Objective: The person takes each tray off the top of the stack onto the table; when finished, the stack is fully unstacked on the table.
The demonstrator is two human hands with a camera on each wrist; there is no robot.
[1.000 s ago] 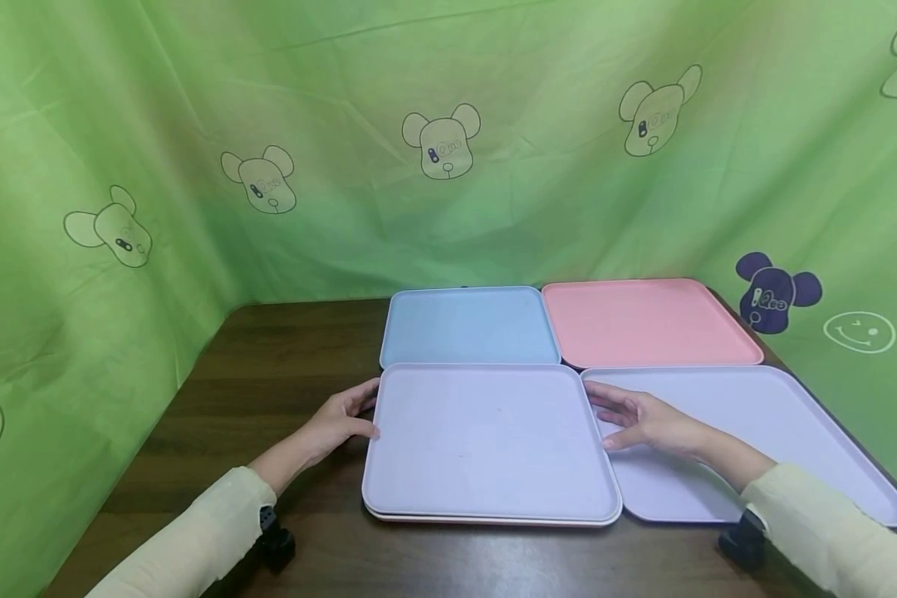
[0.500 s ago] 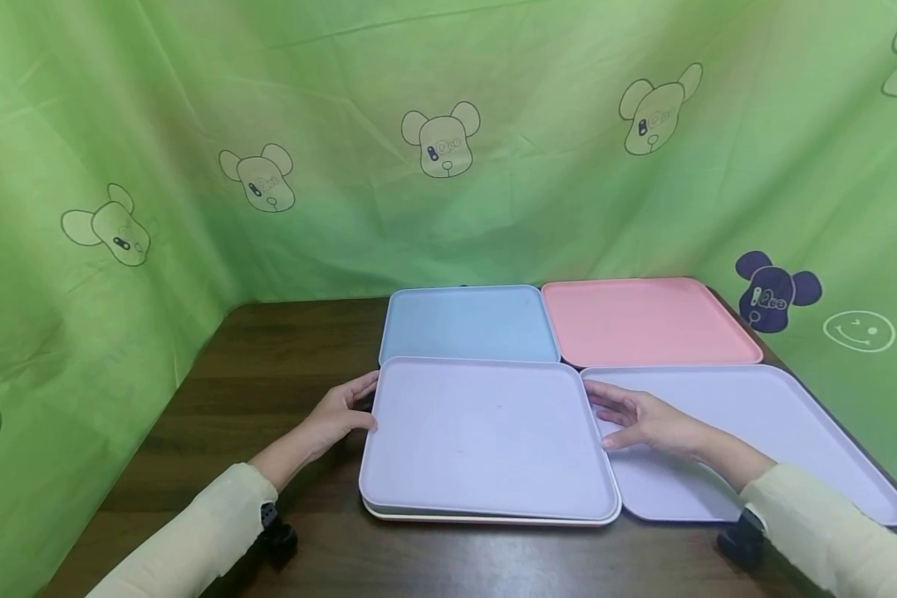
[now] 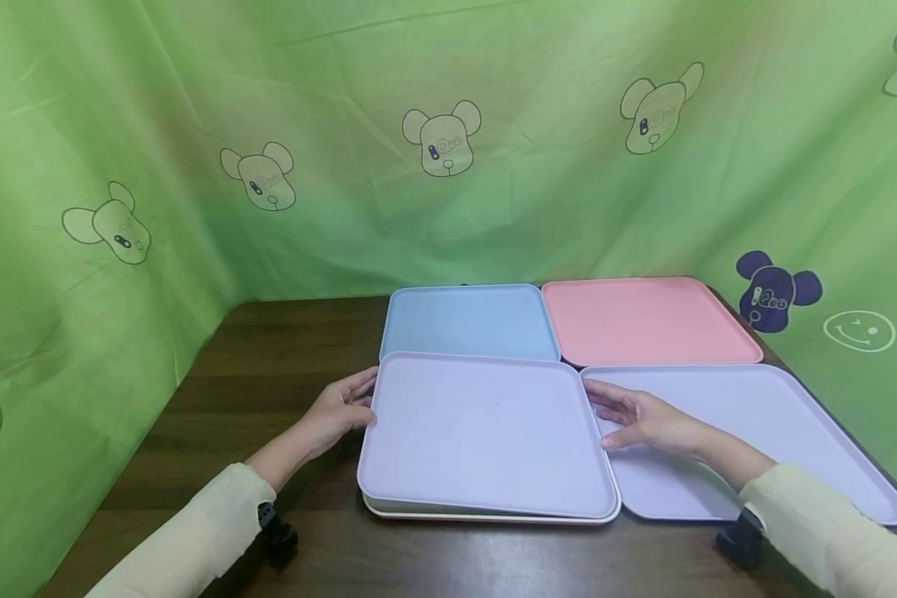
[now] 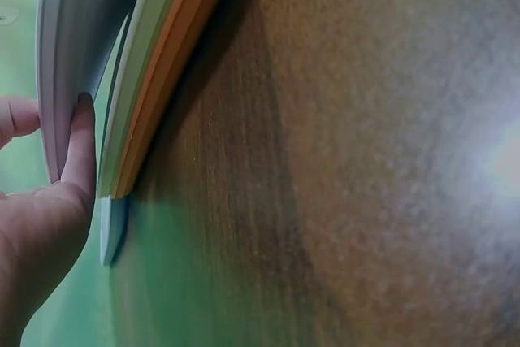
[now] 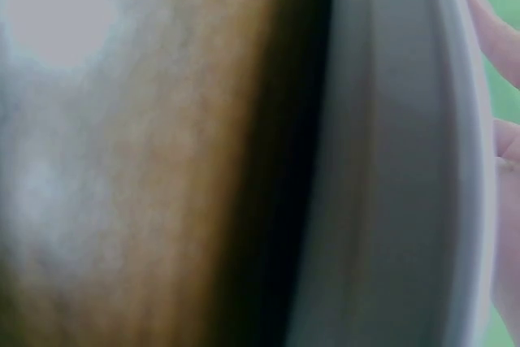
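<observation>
At the table's middle lies a stack of trays, the top one a lavender tray (image 3: 486, 432). My left hand (image 3: 332, 419) pinches that tray's left edge, which is raised off the stack, so the tray tilts toward its right side. In the left wrist view, one finger (image 4: 80, 140) reaches under the rim, and a pale green tray edge (image 4: 142, 71) and an orange tray edge (image 4: 175, 62) show beneath, apart from it. My right hand (image 3: 643, 419) is at the stack's right edge, fingertips at the rim, lying over a second lavender tray (image 3: 762, 440).
Behind the stack lie a blue tray (image 3: 467, 324) and, to its right, a pink tray (image 3: 650, 322). The dark wooden table (image 3: 269, 357) shows at left and in front. A green printed cloth (image 3: 329, 216) hangs behind and at both sides.
The left side of the top lavender tray has risen with my left hand, widening the gap above the trays below. My right hand has hardly moved.
</observation>
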